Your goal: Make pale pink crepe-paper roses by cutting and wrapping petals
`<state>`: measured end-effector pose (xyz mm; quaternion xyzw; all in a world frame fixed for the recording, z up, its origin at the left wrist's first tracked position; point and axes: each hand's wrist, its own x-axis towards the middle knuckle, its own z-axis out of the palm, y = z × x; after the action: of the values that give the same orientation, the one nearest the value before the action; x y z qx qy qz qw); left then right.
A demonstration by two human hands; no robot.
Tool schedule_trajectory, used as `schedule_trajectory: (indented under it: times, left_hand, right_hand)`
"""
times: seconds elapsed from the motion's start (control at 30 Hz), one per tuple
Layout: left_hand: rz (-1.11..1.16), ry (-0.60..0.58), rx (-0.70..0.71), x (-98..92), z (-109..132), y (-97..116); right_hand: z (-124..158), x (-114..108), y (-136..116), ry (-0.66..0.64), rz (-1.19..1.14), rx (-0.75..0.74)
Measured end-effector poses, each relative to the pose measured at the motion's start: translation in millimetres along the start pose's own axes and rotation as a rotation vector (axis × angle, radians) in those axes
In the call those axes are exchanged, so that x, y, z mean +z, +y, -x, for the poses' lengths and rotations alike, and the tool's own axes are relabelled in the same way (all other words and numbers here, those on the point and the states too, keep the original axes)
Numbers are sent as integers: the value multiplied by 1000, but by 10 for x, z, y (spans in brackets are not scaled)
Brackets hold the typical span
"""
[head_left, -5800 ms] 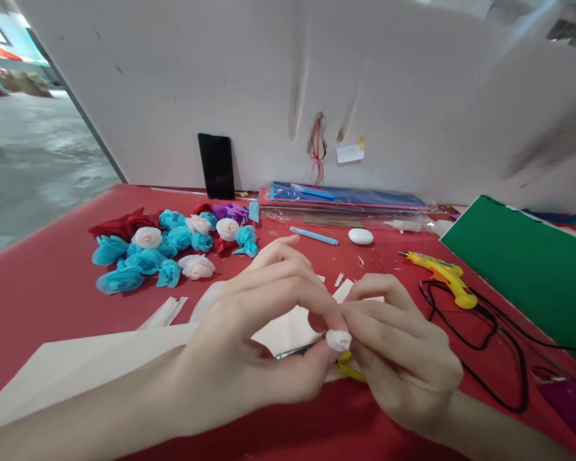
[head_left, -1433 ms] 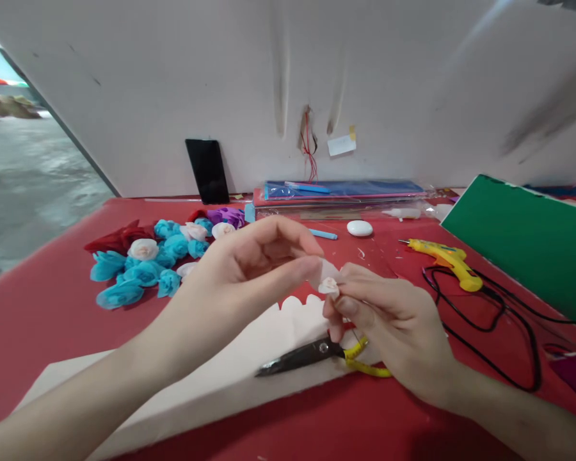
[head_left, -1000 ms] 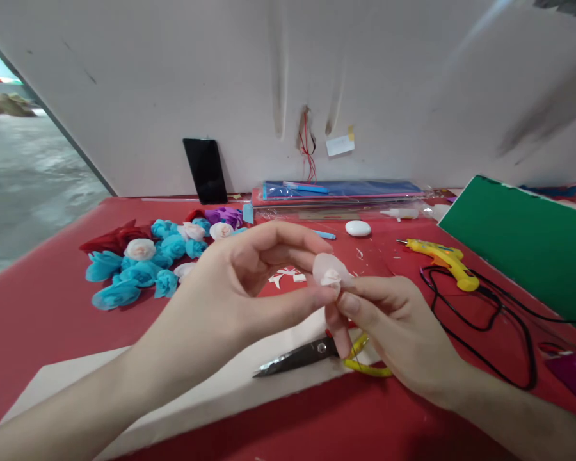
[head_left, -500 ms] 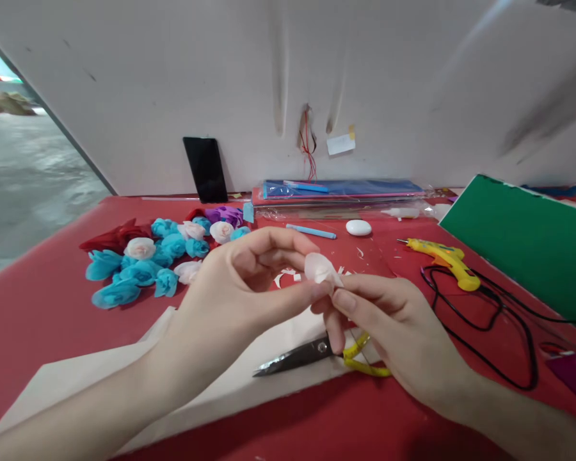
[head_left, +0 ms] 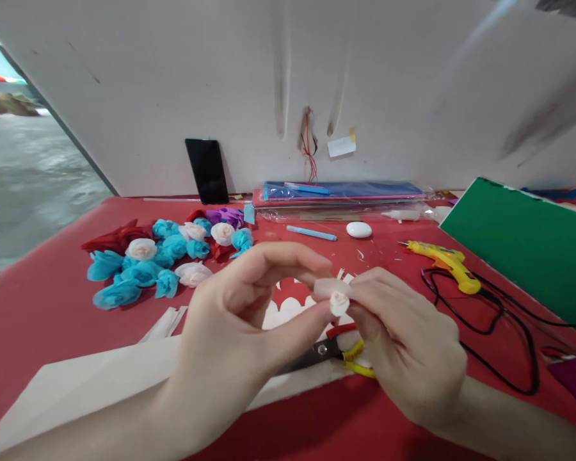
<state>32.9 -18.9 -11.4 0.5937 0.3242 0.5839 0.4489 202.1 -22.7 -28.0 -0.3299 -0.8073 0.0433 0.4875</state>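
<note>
A small pale pink paper rose (head_left: pixel 338 301) is pinched between both of my hands above the red table (head_left: pixel 43 301). My left hand (head_left: pixel 242 326) presses it with thumb and fingertips from the left. My right hand (head_left: pixel 408 355) grips it from the right and curls around its base. Under my hands lies a sheet of pale paper (head_left: pixel 100 378) with a scalloped edge, and on it scissors (head_left: pixel 338 349) with yellow and red handles, partly hidden by my hands.
A heap of finished blue, white, red and purple paper flowers (head_left: pixel 163 256) lies at the left. A yellow glue gun (head_left: pixel 444 264) with a black cord (head_left: pixel 504 333) sits at the right, beside a green board (head_left: pixel 528 250). A phone (head_left: pixel 207 170), paper packs (head_left: pixel 340 192), a blue pen (head_left: pixel 312 233) and a white oval object (head_left: pixel 359 229) line the back.
My hands have come lower and nearer to me, and the rose has turned so its rolled centre faces me. My right hand has wrapped more closely around it.
</note>
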Motion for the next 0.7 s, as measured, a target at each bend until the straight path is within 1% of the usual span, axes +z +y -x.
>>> schedule_trajectory:
  times: [0.17,0.33,0.47,0.6,0.7]
  left_hand:
    - [-30,-10,-6,21,18,54]
    - [-21,-24,-44,21,-15,86]
    - [-25,-37,-47,3,-16,83]
    - [-15,-47,-21,2,-9,82]
    - [-29,-33,-23,-3,-15,76]
  right_hand:
    - [43,15,77,-29,-250,50]
    - [57,46,100,-39,-369,91]
    - [48,49,94,-56,-406,92]
    - [53,38,83,-76,-352,69]
    - [51,32,74,-95,-332,72]
